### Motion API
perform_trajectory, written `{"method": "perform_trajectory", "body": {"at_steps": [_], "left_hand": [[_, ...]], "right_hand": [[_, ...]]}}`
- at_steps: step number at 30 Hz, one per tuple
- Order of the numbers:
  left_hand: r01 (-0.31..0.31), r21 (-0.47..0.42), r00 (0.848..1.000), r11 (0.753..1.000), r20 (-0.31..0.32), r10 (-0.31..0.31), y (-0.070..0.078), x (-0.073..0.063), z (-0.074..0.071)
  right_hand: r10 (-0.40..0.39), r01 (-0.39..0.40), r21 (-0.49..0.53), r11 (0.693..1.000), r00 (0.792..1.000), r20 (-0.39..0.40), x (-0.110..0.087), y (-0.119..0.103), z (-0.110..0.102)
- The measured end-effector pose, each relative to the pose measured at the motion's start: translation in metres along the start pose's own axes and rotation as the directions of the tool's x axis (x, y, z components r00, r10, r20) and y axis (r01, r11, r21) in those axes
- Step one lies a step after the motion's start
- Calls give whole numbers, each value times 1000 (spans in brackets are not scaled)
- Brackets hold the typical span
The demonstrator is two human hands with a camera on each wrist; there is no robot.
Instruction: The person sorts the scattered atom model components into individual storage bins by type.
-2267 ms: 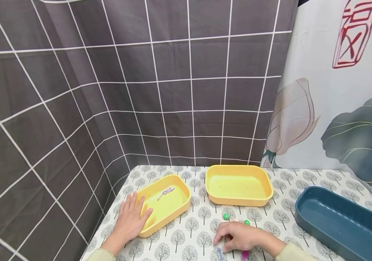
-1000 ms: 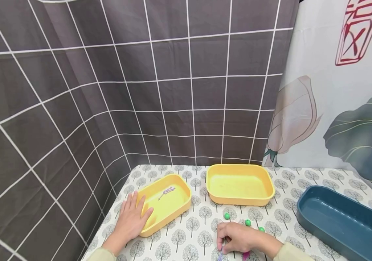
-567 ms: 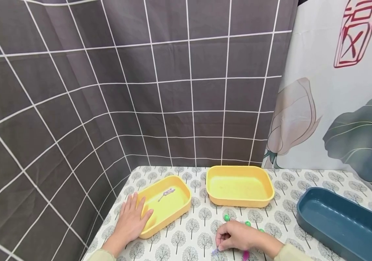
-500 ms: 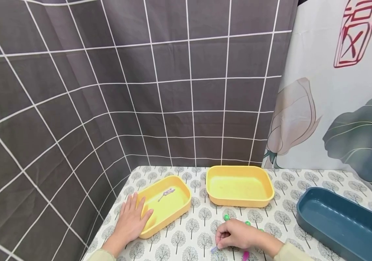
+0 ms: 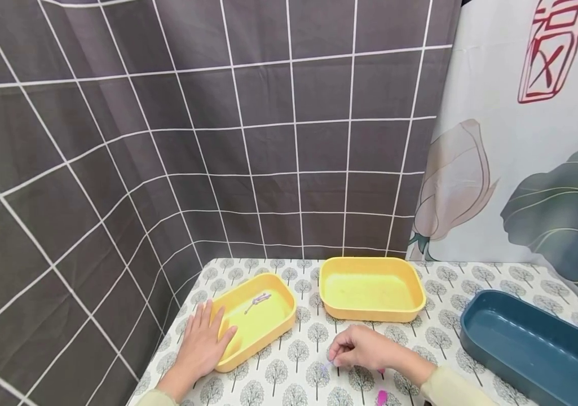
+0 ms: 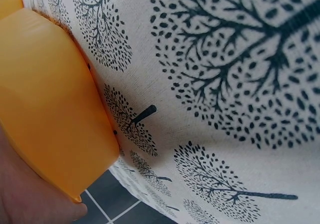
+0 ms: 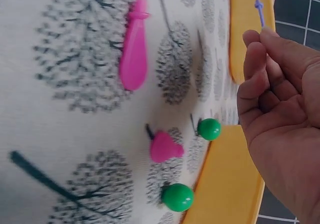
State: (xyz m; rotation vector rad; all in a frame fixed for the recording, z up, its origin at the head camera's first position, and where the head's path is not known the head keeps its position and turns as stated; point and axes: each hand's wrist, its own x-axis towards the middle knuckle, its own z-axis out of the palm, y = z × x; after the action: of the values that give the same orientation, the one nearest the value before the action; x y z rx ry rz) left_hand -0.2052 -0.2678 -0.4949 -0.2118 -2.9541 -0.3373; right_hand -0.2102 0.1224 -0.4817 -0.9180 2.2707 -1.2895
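My right hand (image 5: 362, 347) pinches a thin purple plastic stick with a small knobbed end (image 7: 259, 9) between thumb and fingertips. It is over the cloth, in front of the far yellow tray (image 5: 370, 290). My left hand (image 5: 199, 341) rests with straight, spread fingers over the side rim of the left yellow tray (image 5: 268, 321). A similar light purple piece (image 5: 258, 301) lies inside that tray. On the cloth below the right hand are a pink paddle-shaped piece (image 7: 134, 54), a smaller pink piece (image 7: 164, 146), and two green balls (image 7: 209, 129).
A dark blue tub (image 5: 532, 338) stands at the right of the table. Tree-printed cloth (image 5: 299, 352) covers the tabletop. Behind it hangs a dark gridded curtain (image 5: 268, 169), which also runs along the left side.
My right hand has closed its fingertips on the purple stick, lifted it and moved farther from the near edge. The left hand and trays have stayed put.
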Motion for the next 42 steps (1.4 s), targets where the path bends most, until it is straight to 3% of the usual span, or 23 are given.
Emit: {"method": "perform_trajectory", "body": {"at_steps": [8, 20, 34, 42], "left_hand": [[-1, 2, 1000, 1000, 0, 1, 1, 0, 0], [0, -14, 1000, 1000, -10, 0, 1, -1, 0], [7, -12, 1000, 1000, -2, -7, 3, -1, -1], [5, -2, 1000, 1000, -2, -5, 1, -1, -1]], "right_hand": [[-13, 10, -84, 996, 999, -33, 15, -10, -7], [-72, 67, -80, 995, 996, -58, 41, -19, -15], [-68, 53, -125, 991, 991, -119, 77, -26, -14], [-2, -16, -103, 995, 986, -166, 98, -29, -8]]}}
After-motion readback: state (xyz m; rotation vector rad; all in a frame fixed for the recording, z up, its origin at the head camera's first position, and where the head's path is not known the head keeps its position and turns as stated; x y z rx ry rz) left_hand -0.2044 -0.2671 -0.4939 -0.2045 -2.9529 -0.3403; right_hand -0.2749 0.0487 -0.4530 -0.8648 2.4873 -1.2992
